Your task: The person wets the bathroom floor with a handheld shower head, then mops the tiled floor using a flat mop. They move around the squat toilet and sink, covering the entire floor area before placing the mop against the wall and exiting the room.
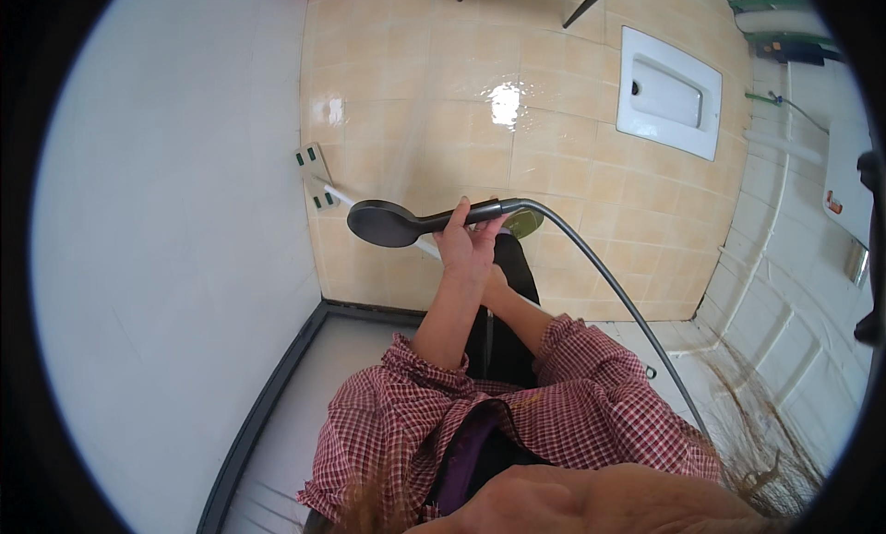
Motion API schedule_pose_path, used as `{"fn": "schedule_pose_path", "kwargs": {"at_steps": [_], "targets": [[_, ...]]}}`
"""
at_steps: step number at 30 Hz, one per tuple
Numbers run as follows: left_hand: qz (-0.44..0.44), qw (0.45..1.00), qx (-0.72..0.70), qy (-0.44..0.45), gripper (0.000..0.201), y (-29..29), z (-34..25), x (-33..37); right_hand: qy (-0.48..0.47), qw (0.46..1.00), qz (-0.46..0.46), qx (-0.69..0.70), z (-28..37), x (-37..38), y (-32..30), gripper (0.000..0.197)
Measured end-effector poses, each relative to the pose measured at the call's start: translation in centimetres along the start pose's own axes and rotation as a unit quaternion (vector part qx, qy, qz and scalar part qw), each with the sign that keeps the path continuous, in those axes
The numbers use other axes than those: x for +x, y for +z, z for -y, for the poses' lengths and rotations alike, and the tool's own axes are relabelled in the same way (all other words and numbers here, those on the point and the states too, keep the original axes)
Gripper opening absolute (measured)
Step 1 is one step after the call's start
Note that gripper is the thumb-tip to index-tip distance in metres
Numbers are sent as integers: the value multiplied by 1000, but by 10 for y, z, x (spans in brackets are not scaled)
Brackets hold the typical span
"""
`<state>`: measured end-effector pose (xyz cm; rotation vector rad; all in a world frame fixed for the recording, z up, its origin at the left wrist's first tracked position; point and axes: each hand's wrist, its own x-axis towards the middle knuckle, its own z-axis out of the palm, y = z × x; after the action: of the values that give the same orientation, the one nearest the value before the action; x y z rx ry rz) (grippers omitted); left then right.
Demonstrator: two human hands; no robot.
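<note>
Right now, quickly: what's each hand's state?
Left hand: closed, holding the dark shower head.
Right hand: mostly hidden; whether it is open or closed cannot be told.

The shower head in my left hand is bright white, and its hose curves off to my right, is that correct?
Not quite: the head view shows that the shower head in your left hand is dark grey, not bright white; its hose does curve off to your right.
</note>
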<state>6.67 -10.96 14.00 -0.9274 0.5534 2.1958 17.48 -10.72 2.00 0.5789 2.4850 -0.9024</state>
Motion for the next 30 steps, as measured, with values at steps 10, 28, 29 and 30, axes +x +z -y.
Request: {"fn": "schedule_pose_path", "kwargs": {"at_steps": [10,28,29,30], "targets": [[81,968,-137,-194,14,5,30,-43,253,962,-52,-87,-93,-115,-54,33],[-4,970,-153,-188,23,-5,40,-12,353,908,-193,-117,-118,-293,-110,39],[-8,971,-164,-175,22,-5,39,-7,360,907,-180,-124,-118,-287,-113,39],[-26,971,-171,-162,21,-6,38,-3,365,905,-175,-134,-117,-281,-116,38]]}}
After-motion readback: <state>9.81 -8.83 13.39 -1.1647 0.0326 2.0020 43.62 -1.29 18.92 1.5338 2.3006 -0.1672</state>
